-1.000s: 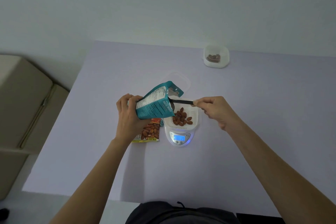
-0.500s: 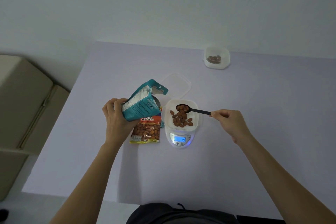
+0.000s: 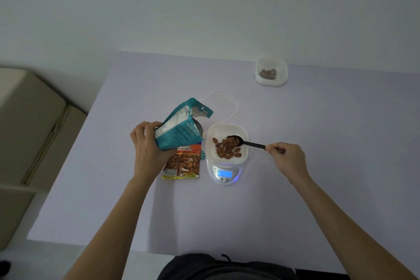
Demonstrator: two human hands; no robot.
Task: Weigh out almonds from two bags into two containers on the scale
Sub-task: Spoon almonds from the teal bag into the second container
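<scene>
My left hand (image 3: 147, 145) grips an opened teal almond bag (image 3: 179, 127), tilted with its mouth toward the right. Under it lies an orange almond bag (image 3: 183, 163), flat on the table. A white container (image 3: 227, 143) with several almonds sits on a small white scale (image 3: 225, 174) whose blue display is lit. My right hand (image 3: 287, 158) pinches the handle of a black spoon (image 3: 244, 142); its bowl hangs over the container with almonds in it. A second white container (image 3: 271, 71) holding a few almonds stands at the table's far edge.
A clear lid (image 3: 223, 104) lies just behind the scale. The lavender table (image 3: 318, 188) ends at a wall behind. A beige cabinet (image 3: 27, 134) stands to the left, beyond the table's left edge.
The spoon came out of the teal bag loaded with almonds and moved right over the container. My left hand drew the bag back to the left and tilted it more upright.
</scene>
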